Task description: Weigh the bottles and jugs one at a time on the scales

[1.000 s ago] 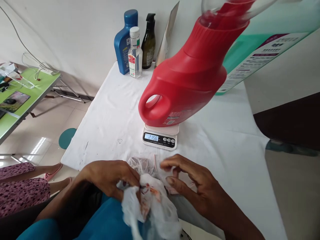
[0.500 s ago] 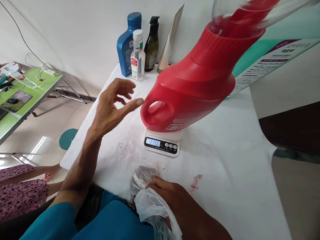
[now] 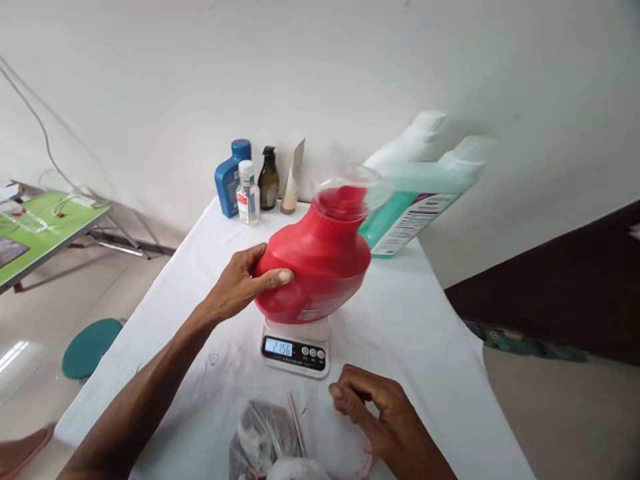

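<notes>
The worktop point(image 3: 430, 347), under a white cloth, runs from the near edge away to the far wall. On it, about the middle, stands a red jug point(image 3: 320, 263): a squat, glossy plastic body with a broad shoulder, a small label low on its near face, and a clear cap point(image 3: 356, 190) over the red neck. It sits on a small white scale point(image 3: 296, 347) whose lit display faces the near side, and it appears to lean right, though the lens bends it.

Behind and right of the jug lies a blurred green-and-white bottle point(image 3: 415, 207) with a printed label. At the far left of the cloth a blue bottle point(image 3: 229, 179), a small clear bottle point(image 3: 247, 193), a dark pump bottle point(image 3: 269, 180) and a tall pale pouch point(image 3: 292, 180) stand close together by the wall.

The left hand point(image 3: 245, 280) reaches forward with the forearm stretched out, fingers wrapped round the jug's left side and the thumb pressed across its near face, clamped on it. The right hand point(image 3: 373, 403) rests near the scale on the cloth, fingers curled in loosely; whether it holds anything I cannot tell. Just left of it lie a crumpled plastic bag point(image 3: 265, 437) and a thin pink stick point(image 3: 296, 430).
</notes>
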Demonstrator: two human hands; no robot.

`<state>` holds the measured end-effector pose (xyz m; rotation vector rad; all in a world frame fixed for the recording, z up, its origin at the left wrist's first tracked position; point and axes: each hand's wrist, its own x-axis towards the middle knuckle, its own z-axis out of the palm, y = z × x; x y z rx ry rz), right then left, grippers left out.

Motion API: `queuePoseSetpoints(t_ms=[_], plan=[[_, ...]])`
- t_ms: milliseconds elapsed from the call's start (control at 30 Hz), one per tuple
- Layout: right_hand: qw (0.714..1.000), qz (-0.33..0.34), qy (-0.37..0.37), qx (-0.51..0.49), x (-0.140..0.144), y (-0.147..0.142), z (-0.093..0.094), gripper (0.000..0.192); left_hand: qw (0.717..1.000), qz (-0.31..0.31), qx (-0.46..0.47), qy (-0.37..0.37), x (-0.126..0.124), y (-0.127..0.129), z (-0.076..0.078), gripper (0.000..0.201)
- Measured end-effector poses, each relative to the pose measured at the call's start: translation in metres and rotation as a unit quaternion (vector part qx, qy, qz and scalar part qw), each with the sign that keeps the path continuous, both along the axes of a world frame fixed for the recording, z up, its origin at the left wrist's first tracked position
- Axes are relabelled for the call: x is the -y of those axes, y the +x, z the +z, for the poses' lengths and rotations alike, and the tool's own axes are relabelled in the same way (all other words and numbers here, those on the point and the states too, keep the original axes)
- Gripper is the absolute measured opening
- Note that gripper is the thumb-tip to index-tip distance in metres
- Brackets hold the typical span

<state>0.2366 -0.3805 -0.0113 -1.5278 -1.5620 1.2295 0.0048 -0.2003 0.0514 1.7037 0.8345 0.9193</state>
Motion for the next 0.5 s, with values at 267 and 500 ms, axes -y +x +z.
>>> queuePoseSetpoints(t_ms=[267, 500], plan=[[0.994, -0.079, -0.035, -0.071, -0.004, 0.017, -0.057, 0.070, 0.984, 0.122, 0.107, -0.073, -0.001, 0.031, -0.008, 0.051], [0.984, -0.108, -0.030, -0.139, -0.006, 0.022, -0.058, 0.069, 0.981, 0.130, 0.142, -0.012, -0.030, 0.092, 0.022, 0.069]])
